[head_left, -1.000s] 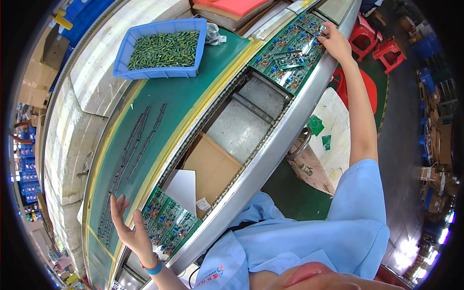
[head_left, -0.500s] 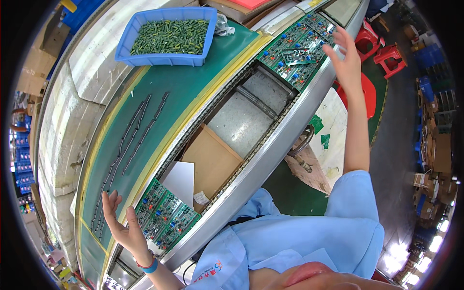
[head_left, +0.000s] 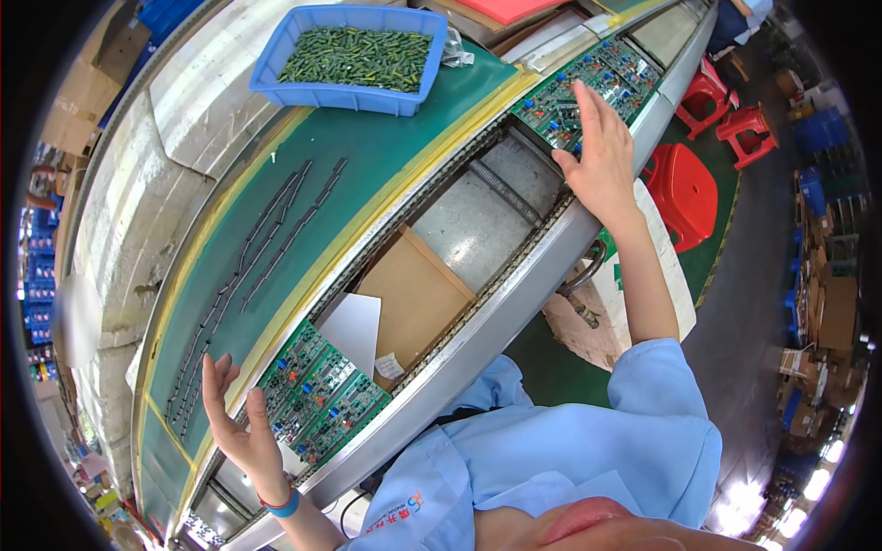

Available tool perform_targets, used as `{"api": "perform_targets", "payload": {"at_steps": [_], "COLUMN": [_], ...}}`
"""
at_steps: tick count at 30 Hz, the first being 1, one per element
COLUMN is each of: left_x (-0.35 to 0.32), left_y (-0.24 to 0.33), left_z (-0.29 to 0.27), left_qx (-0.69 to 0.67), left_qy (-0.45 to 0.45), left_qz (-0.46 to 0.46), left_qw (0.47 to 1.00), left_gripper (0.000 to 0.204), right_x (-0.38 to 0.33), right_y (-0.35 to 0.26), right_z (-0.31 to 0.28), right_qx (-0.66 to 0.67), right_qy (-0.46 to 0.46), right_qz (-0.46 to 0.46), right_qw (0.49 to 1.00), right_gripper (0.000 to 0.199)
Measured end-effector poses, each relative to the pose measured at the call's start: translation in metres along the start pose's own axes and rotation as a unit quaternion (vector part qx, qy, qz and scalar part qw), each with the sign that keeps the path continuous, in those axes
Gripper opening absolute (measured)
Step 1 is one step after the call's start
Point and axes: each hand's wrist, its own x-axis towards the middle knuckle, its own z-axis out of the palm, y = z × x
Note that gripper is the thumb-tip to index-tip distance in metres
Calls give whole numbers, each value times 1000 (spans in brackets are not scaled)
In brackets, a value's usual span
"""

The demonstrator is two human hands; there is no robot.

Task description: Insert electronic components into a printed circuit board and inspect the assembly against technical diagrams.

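Note:
My right hand (head_left: 602,170) hovers at the near edge of the far circuit board panel (head_left: 634,78), thumb apart from the stretched fingers, with nothing visible in it. That panel is green with blue and red parts, and its middle is partly hidden by the fingers. Beside the near circuit board panel (head_left: 322,395), my left hand (head_left: 246,441) is raised with its fingers apart, palm turned inward and bare. It wears a blue and red wristband (head_left: 280,505). Both panels rest across the rails of the conveyor (head_left: 514,285).
A blue tray (head_left: 344,96) full of small green parts stands on the green mat (head_left: 367,151). Rows of small dark parts (head_left: 266,234) lie along the mat. Between the rails are cardboard (head_left: 418,285) and white paper (head_left: 352,328). Red stools (head_left: 682,197) stand at right.
My right hand has moved left and nearer to me, over the edge of the far panel. The left hand has barely moved. The whole view has shifted slightly.

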Motion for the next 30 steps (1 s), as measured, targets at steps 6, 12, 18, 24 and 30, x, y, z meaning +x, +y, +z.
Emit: {"api": "perform_targets", "payload": {"at_steps": [6,12,18,24,30], "left_x": [-5,-15,-34,-47,-75], "left_y": [-4,-20,-44,-85,-109], "left_z": [-12,-39,-79,-143,-184], "left_qx": [12,31,68,99,83], "left_qy": [-1,48,116,274,304], "left_qz": [-2,-28,-27,-16,-27], "left_qw": [1000,998,991,956,949], "left_gripper": [54,55,53,42,41], "right_x": [7,21,43,60,23], "right_y": [10,37,90,175,34], "right_z": [-1,16,20,54,0], "right_qx": [-10,-78,-117,-224,47], "right_qy": [12,26,28,-32,-64], "right_qz": [17,8,-66,27,-94], "right_qw": [1000,997,991,974,992], "right_gripper": [94,91,78,86,53]}}
